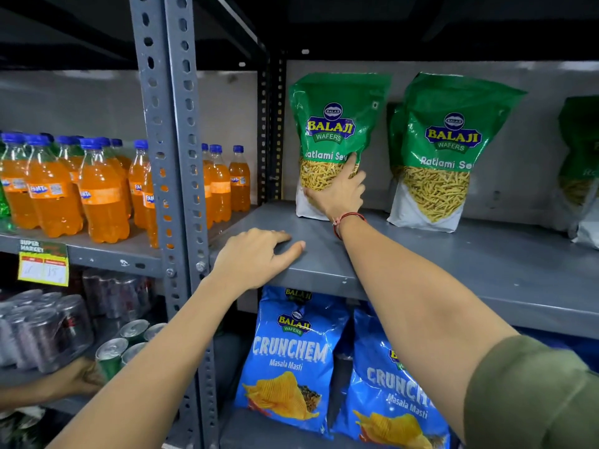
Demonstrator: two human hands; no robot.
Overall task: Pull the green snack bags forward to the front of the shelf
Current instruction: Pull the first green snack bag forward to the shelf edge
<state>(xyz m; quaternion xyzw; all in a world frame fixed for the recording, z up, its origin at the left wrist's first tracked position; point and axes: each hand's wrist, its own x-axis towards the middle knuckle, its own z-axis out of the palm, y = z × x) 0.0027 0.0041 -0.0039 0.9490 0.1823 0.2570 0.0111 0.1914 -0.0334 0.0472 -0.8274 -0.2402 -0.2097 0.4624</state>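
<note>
Green Balaji Ratlami Sev snack bags stand upright at the back of the grey metal shelf (pixel 421 267). My right hand (pixel 340 192) reaches in and lies against the lower front of the leftmost green bag (pixel 334 124), fingers spread on it. A second green bag (pixel 444 150) stands to its right with another bag behind it. A third green bag (pixel 580 163) is cut off at the right edge. My left hand (pixel 256 254) rests palm down on the shelf's front edge and holds nothing.
A grey perforated upright (pixel 171 157) splits the shelving. Orange Fanta bottles (pixel 97 189) fill the left shelf. Blue Crunchem bags (pixel 291 358) hang below. Another person's hand (pixel 81 377) holds a can at lower left, near shrink-wrapped cans (pixel 42 328).
</note>
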